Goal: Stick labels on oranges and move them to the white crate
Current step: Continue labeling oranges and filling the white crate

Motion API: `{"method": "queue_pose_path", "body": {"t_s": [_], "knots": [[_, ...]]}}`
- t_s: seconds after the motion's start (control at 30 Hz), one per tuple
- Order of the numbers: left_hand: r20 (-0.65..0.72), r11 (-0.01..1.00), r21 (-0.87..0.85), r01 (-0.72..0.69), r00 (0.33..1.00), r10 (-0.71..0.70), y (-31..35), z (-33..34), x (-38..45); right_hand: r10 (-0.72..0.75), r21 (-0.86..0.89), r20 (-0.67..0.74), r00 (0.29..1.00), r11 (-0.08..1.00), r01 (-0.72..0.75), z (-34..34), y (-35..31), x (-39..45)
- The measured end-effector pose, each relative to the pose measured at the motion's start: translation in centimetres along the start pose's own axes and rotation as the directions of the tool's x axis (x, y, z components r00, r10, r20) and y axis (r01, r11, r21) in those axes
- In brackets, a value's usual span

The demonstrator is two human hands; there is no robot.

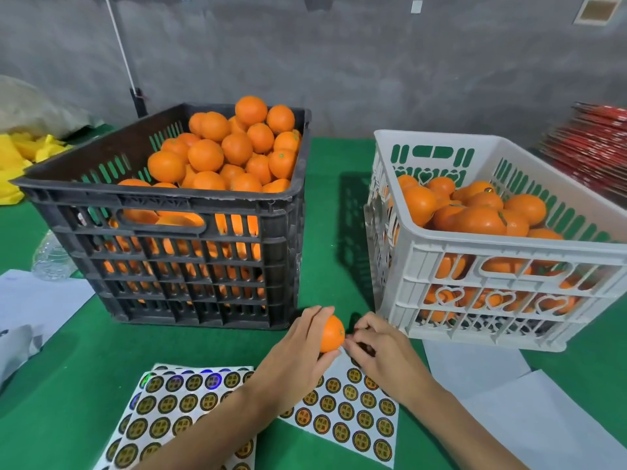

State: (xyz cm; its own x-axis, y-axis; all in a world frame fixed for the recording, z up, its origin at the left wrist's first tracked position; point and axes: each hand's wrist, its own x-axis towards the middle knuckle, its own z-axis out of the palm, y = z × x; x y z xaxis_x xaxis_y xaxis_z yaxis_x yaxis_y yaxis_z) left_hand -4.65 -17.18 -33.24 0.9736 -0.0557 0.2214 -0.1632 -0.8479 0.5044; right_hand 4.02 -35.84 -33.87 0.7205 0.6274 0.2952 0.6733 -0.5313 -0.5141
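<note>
My left hand (302,347) grips an orange (332,334) just above the green table, in front of the black crate (163,205). My right hand (376,344) has its fingertips curled against the orange's right side; a label between them is hidden. A sheet of round gold-and-black labels (353,412) lies under both hands. The black crate is heaped with oranges (224,150). To the right, the white crate (481,259) holds several oranges (475,212).
A stack of full label sheets (163,418) lies at the near left. White paper sheets (502,398) lie at the right and far left. A clear plastic bottle (51,259) lies left of the black crate. Yellow bags (20,161) and red cartons (590,157) sit at the back.
</note>
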Motion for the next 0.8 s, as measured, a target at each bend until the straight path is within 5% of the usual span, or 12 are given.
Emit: {"method": "queue_pose_path", "body": {"t_s": [0.1, 0.2, 0.47, 0.6, 0.73, 0.8], "knots": [[0.007, 0.999, -0.033, -0.009, 1.000, 0.010, -0.3, 0.1, -0.1, 0.077, 0.071, -0.039, 0.996, 0.995, -0.074, -0.2, -0.3, 0.2], [-0.015, 0.995, -0.089, 0.042, 0.999, -0.043, -0.3, 0.0, 0.1, 0.146, 0.156, -0.238, 0.960, 0.982, -0.110, -0.7, -1.6, 0.6], [-0.289, 0.979, -0.205, -0.020, 0.957, -0.041, 4.4, -6.2, 3.6, -0.106, -0.100, -0.472, 0.875, 0.993, 0.066, -6.2, -8.6, 2.4], [-0.480, 0.981, -0.065, -0.184, 0.868, 0.132, 8.2, -11.6, 7.2, -0.068, -0.087, -0.561, 0.825, 0.996, 0.023, -10.9, -12.3, 5.2], [-0.411, 0.947, 0.046, -0.319, 0.857, 0.309, 9.9, -16.6, 11.3, -0.078, -0.124, -0.614, 0.785, 0.992, 0.001, -16.5, -12.5, 9.0], [-0.409, 0.961, 0.161, -0.223, 0.872, 0.270, 8.8, -19.0, 13.4, -0.092, -0.213, -0.611, 0.786, 0.976, -0.052, -18.0, -11.6, 10.3]]}}
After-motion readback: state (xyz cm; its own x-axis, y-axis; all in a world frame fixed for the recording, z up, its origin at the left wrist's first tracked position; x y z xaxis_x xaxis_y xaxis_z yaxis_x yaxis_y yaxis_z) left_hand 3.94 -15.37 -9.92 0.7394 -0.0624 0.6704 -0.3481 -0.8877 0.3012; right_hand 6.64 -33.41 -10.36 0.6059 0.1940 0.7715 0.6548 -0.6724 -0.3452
